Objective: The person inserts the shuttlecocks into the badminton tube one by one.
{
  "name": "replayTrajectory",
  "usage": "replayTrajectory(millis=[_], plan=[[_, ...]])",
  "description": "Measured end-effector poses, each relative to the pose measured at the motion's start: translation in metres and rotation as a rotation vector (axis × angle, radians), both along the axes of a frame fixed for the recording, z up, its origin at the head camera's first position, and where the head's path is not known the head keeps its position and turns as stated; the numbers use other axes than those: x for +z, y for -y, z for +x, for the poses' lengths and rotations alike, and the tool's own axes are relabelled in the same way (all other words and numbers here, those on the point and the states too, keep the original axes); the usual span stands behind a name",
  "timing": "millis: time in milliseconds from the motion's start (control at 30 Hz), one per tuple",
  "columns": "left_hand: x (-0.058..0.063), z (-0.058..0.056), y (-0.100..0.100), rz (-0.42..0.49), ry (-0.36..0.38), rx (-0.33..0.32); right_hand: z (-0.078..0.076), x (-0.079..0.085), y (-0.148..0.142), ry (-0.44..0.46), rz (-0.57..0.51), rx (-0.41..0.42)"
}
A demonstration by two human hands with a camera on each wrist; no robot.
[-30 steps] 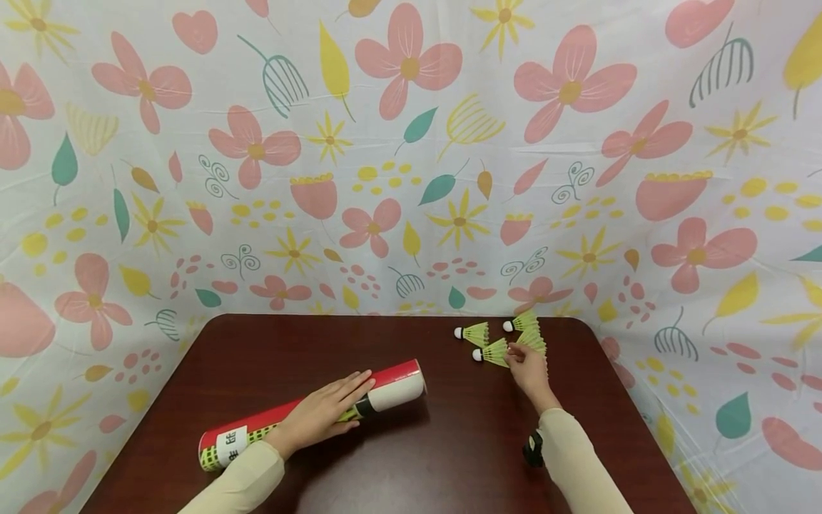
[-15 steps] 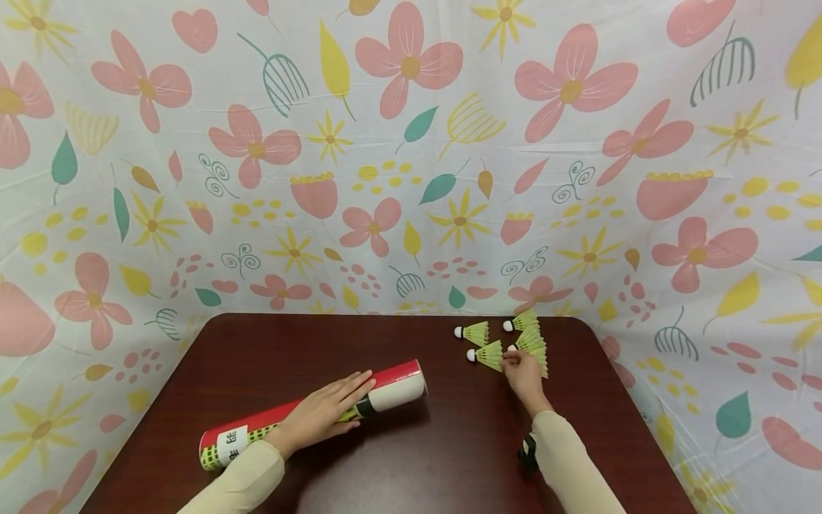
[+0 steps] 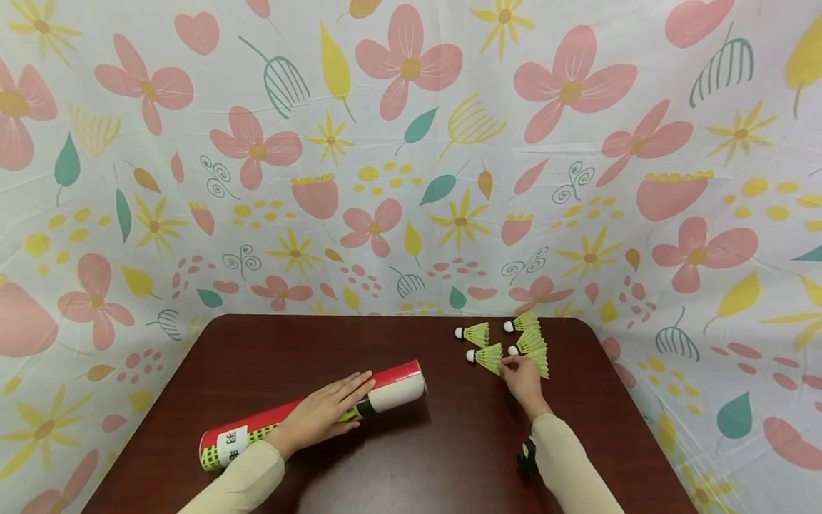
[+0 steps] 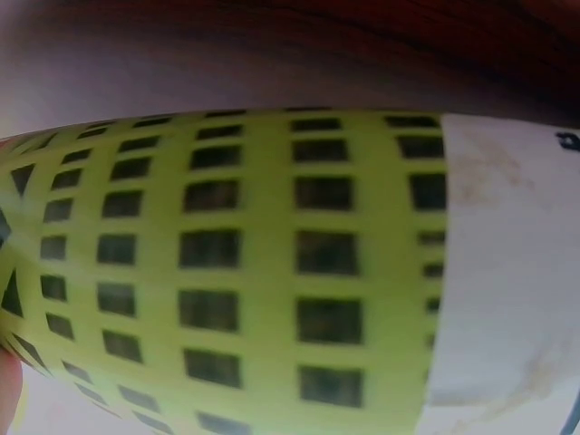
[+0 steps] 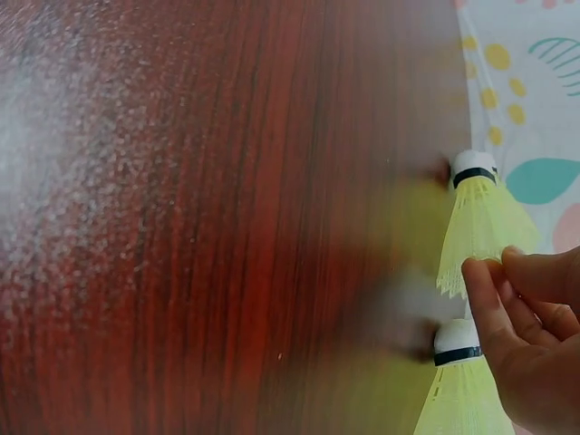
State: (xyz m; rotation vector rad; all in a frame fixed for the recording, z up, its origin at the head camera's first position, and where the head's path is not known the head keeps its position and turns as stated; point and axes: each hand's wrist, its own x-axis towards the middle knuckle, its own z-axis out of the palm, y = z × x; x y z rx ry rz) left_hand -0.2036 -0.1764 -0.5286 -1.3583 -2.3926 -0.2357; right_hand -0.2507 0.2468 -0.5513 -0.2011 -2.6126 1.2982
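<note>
A shuttlecock tube (image 3: 282,417), red, white and green with dark squares, lies slantwise on the dark wooden table. My left hand (image 3: 321,414) rests across its middle with straight fingers, thumb on the near side; the tube's checked surface (image 4: 272,254) fills the left wrist view. At the right back lie several yellow-green shuttlecocks with white heads. My right hand (image 3: 523,378) pinches the skirt edge of the nearest left shuttlecock (image 3: 484,357) between thumb and finger. In the right wrist view the pinched shuttlecock (image 5: 480,217) has its head pointing away from the fingers.
Beyond the held one lies a single shuttlecock (image 3: 473,333); others overlap close to the right hand, one of them a back shuttlecock (image 3: 523,323). The table (image 3: 411,471) ends at a floral cloth (image 3: 411,178) hanging behind and at both sides. A dark band circles the right wrist.
My right hand has shifted slightly left and toward me, and the pinched shuttlecock has slid a little left, apart from the overlapping ones. The left hand and tube stay still.
</note>
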Motion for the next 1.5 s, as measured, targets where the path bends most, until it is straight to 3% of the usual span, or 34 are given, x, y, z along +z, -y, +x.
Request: replayTrajectory(millis=[733, 1067, 1500], plan=[[0.006, 0.001, -0.001, -0.01, 0.001, 0.003, 0.007, 0.009, 0.007, -0.106, 0.008, 0.13], [0.004, -0.001, 0.0, -0.014, -0.016, 0.005, 0.008, 0.019, 0.02, -0.179, -0.039, 0.192], [0.006, -0.003, 0.002, -0.011, -0.018, 0.004, 0.015, 0.031, 0.04, -0.167, -0.132, 0.267]])
